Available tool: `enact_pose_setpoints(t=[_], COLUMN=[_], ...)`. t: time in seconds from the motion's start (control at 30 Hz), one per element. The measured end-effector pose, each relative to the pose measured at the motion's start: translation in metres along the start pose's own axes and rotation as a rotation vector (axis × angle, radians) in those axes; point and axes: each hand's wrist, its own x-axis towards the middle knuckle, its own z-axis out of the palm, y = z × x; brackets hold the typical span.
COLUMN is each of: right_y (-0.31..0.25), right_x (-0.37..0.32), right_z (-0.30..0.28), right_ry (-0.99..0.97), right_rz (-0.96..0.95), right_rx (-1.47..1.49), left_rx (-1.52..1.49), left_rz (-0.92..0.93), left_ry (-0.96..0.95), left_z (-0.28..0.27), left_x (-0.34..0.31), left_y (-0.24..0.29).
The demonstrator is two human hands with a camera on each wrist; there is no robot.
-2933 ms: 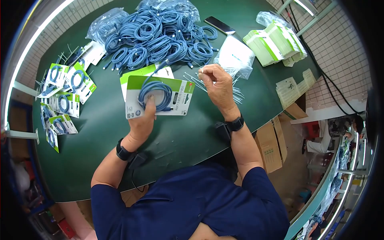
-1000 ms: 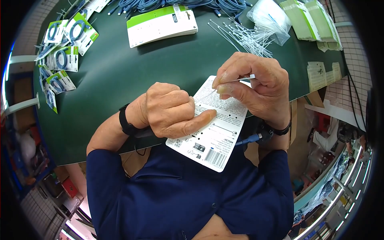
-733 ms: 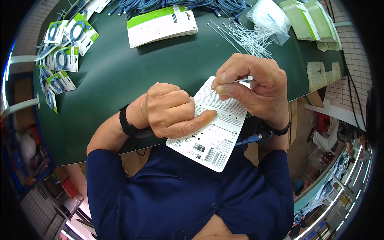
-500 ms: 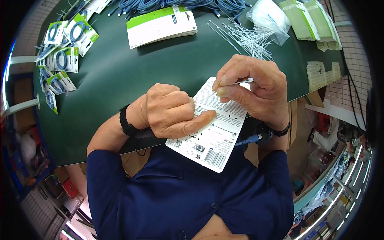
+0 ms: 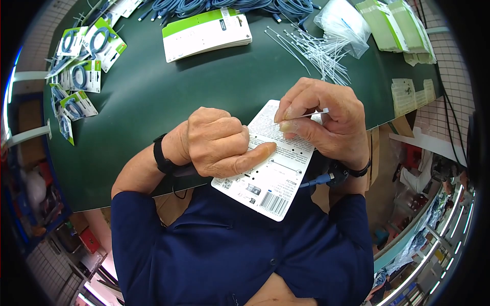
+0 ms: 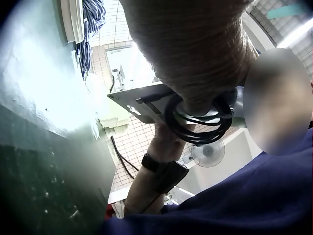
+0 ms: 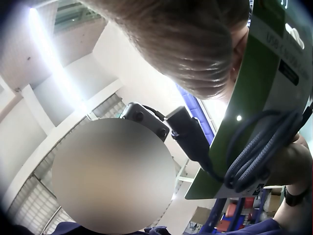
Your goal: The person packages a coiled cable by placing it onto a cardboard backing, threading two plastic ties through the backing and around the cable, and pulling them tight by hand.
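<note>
My left hand point(image 5: 217, 145) grips a white packaging card point(image 5: 286, 178), its printed back facing up, close to my body. On the card's other face, a coiled blue USB cable point(image 7: 259, 152) shows in the right wrist view; in the left wrist view the coil point(image 6: 198, 127) looks dark and lies by the left fingers. One cable plug point(image 5: 320, 179) sticks out past the card's right edge. Thumb and fingertips of my right hand point(image 5: 332, 120) pinch a thin white cable tie point(image 5: 322, 111) just over the card's upper part, its head pointing right.
Loose cable ties point(image 5: 319, 48) and a plastic bag point(image 5: 344, 25) lie beyond the right hand. A card stack point(image 5: 206, 38) and blue cables point(image 5: 235, 6) are at the back. Carded cables point(image 5: 79, 76) line the left; more card stacks point(image 5: 385, 25) stand back right.
Since the oldest frame, the card has been turned over and drawn toward my body, and the right hand has come from the tie pile to it. Lately the right hand shifted slightly down.
</note>
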Motion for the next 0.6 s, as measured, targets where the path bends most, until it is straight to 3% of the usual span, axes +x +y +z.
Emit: enact_pose_setpoints(t=[0.13, 0.6], right_y=[0.0012, -0.0015], right_x=[-0.0014, -0.0025], right_z=[-0.0003, -0.0019], right_ry=[-0.023, -0.074], right_rz=[-0.063, -0.069], right_rx=[0.002, -0.036], left_rx=[0.003, 0.009], left_rz=[0.039, 0.037], left_ry=[0.077, 0.067], left_z=[0.0049, 0.0064], left_x=[0.0057, 0.0046], left_y=[-0.0033, -0.0029])
